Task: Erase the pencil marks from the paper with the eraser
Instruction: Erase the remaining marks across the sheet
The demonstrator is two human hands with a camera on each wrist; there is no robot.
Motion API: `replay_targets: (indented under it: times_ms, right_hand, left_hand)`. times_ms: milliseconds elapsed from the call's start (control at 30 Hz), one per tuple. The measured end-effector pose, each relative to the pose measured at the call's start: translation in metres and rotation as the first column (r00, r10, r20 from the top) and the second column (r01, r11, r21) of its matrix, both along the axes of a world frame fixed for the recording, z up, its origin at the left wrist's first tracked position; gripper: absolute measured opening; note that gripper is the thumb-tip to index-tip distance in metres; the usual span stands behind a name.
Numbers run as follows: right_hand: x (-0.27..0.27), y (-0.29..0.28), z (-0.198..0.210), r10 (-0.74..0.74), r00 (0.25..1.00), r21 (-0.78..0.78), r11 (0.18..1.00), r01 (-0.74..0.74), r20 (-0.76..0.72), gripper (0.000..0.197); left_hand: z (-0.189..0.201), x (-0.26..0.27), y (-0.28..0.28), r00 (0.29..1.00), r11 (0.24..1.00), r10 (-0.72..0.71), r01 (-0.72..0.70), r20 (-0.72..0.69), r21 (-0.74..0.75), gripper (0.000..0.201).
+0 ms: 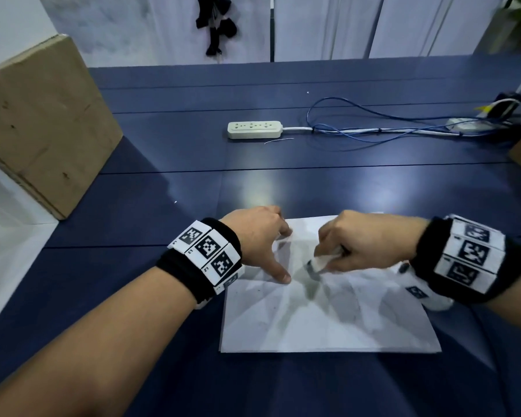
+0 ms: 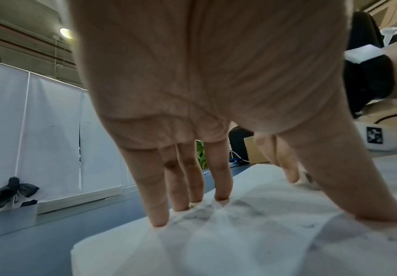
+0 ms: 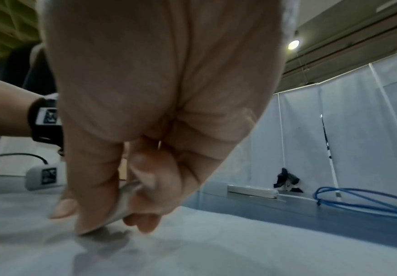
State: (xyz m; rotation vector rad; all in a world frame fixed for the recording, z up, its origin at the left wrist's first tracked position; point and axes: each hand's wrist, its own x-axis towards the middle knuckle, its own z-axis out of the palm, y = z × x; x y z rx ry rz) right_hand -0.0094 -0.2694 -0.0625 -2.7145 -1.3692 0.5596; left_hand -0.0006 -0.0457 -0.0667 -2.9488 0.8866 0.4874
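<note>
A white sheet of paper (image 1: 328,320) with grey pencil smudges lies on the dark blue table (image 1: 193,164). My left hand (image 1: 262,236) presses its spread, straight fingers (image 2: 159,211) and thumb on the paper's (image 2: 240,242) left part. My right hand (image 1: 361,242) pinches a white eraser (image 1: 322,260) between thumb and fingers, its dirty tip down on the paper near a dark smudge (image 1: 310,284). The right wrist view shows the eraser (image 3: 124,207) held between thumb and fingers against the sheet (image 3: 192,242).
A cardboard box (image 1: 42,124) stands at the left. A white power strip (image 1: 254,129) with blue cables (image 1: 373,130) lies further back. White curtain panels close the far side. A small white marker-tagged device (image 1: 427,293) hangs under my right wrist.
</note>
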Motion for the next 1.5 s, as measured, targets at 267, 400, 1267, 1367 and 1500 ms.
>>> replay_targets:
  times_ms: [267,400,1267,1367,1500]
  right_hand:
    - [0.02,0.002,0.002,-0.132,0.987,0.063,0.99,0.126,0.094,0.03]
    - [0.004,0.004,0.0,-0.065,0.998,0.042,0.997,0.066,-0.017,0.04]
    - [0.02,-0.005,0.0,-0.121,0.99,0.009,0.993,0.121,0.069,0.04]
    - [0.046,-0.011,0.002,-0.258,0.948,0.044,0.966,0.255,0.188,0.073]
    - [0.024,-0.016,0.0,-0.148,0.984,0.076,0.987,0.14,0.103,0.026]
  left_hand:
    - [0.002,0.0,-0.002,1.0,1.0,0.008,-0.008,-0.01,0.007,0.079]
    - [0.001,0.001,-0.002,1.0,1.0,0.005,-0.005,-0.016,0.008,0.085]
    - [0.001,0.001,-0.003,0.999,1.0,0.024,-0.024,-0.021,-0.008,0.087]
    - [0.003,-0.001,-0.003,0.999,1.0,0.017,-0.017,-0.027,-0.004,0.088]
    - [0.003,-0.001,-0.002,0.999,1.0,0.024,-0.025,-0.028,-0.01,0.086]
